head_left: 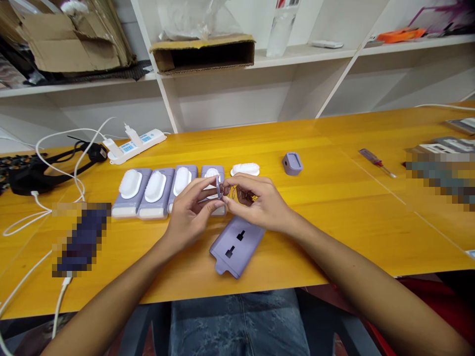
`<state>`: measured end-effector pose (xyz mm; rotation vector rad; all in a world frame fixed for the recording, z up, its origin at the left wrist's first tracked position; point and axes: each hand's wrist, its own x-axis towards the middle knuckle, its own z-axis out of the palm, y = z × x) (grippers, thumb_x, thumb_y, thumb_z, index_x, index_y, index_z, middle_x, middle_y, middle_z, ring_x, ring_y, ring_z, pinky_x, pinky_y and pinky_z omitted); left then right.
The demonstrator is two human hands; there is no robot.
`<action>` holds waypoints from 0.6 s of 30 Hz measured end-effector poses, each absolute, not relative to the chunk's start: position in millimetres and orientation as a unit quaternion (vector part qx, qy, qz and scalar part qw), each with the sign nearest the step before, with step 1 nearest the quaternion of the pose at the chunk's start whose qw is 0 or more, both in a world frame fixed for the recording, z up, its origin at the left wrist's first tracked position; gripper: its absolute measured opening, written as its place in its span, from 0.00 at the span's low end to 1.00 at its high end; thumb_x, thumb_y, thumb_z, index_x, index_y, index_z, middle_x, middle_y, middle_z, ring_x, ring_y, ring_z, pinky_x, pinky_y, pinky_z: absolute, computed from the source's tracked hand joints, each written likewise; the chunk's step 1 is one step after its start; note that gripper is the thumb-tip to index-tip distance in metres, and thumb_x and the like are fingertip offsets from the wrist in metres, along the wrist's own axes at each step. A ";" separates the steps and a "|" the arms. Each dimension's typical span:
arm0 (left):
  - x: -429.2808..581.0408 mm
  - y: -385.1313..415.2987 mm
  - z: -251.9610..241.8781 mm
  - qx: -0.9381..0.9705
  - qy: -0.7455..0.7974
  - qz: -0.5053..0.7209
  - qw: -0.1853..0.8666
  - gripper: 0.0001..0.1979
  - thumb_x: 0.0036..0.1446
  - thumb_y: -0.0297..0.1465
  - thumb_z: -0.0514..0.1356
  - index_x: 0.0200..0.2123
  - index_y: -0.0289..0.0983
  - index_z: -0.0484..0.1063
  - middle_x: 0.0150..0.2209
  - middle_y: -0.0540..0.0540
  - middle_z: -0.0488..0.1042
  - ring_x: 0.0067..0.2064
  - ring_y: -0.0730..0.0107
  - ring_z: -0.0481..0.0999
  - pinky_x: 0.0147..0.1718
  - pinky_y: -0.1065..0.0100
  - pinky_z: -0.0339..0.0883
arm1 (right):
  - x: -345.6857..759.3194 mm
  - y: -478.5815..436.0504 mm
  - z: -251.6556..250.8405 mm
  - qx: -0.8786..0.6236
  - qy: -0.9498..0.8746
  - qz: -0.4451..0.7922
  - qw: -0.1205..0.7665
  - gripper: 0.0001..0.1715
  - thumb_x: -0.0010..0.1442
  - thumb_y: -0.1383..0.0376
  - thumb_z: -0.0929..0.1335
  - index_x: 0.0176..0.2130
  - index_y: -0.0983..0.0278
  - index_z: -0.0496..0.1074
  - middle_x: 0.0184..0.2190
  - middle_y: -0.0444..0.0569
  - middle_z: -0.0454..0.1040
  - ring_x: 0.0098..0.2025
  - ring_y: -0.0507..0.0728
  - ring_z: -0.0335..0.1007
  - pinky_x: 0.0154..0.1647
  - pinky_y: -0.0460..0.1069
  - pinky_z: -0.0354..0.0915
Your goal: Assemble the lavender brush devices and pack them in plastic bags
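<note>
My left hand [191, 207] pinches a thin, flat lavender plastic piece [218, 188], held on edge above the table. From the right, the fingertips of my right hand [256, 200] close on small wiry metal bits [232, 193] beside that piece; they are too small to name surely. Under my hands lies a lavender plastic plate [237, 247] with two keyhole-shaped slots and a tab at its near end. Behind my left hand stands a row of lavender cases topped with white bristled brush heads [130, 184]. A loose white brush head [245, 169] lies just past my right hand.
A small lavender box [293, 163] sits at the back, and a screwdriver [376, 162] lies to the right. On the left are a power strip [137, 147], white cables, black goggles [48, 168] and a blurred-out phone [81, 240]. White shelves rise behind the table.
</note>
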<state>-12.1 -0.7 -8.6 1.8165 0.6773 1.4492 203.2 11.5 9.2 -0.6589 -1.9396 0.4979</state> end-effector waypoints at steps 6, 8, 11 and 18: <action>-11.9 -0.8 -9.0 0.709 0.250 0.558 0.352 0.26 0.69 0.24 0.71 0.66 0.49 0.80 0.58 0.44 0.79 0.57 0.66 0.86 0.58 0.64 0.86 | 203.7 11.4 9.9 -0.267 -0.803 0.209 0.491 0.09 0.67 0.70 0.73 0.48 0.62 0.79 0.40 0.46 0.82 0.30 0.49 0.65 0.31 0.48 0.63; -12.5 -0.9 -8.7 0.715 0.255 0.553 0.342 0.26 0.69 0.24 0.70 0.66 0.49 0.79 0.58 0.44 0.79 0.57 0.66 0.85 0.58 0.63 0.86 | 203.9 11.1 11.0 -0.269 -0.806 0.207 0.486 0.09 0.67 0.69 0.73 0.48 0.62 0.79 0.39 0.46 0.81 0.30 0.50 0.65 0.31 0.48 0.62; -14.7 -0.7 -7.5 0.736 0.264 0.543 0.306 0.25 0.70 0.26 0.69 0.67 0.48 0.79 0.57 0.42 0.79 0.55 0.66 0.85 0.56 0.62 0.87 | 204.7 11.0 12.6 -0.271 -0.812 0.203 0.475 0.08 0.67 0.69 0.72 0.47 0.62 0.79 0.37 0.45 0.80 0.30 0.50 0.65 0.31 0.48 0.62; -18.1 -1.0 -5.1 0.766 0.287 0.518 0.250 0.26 0.70 0.27 0.70 0.69 0.48 0.78 0.54 0.43 0.83 0.47 0.69 0.86 0.46 0.68 0.87 | 207.1 13.2 12.3 -0.274 -0.825 0.193 0.456 0.05 0.68 0.68 0.73 0.45 0.62 0.78 0.35 0.44 0.77 0.31 0.51 0.64 0.33 0.48 0.62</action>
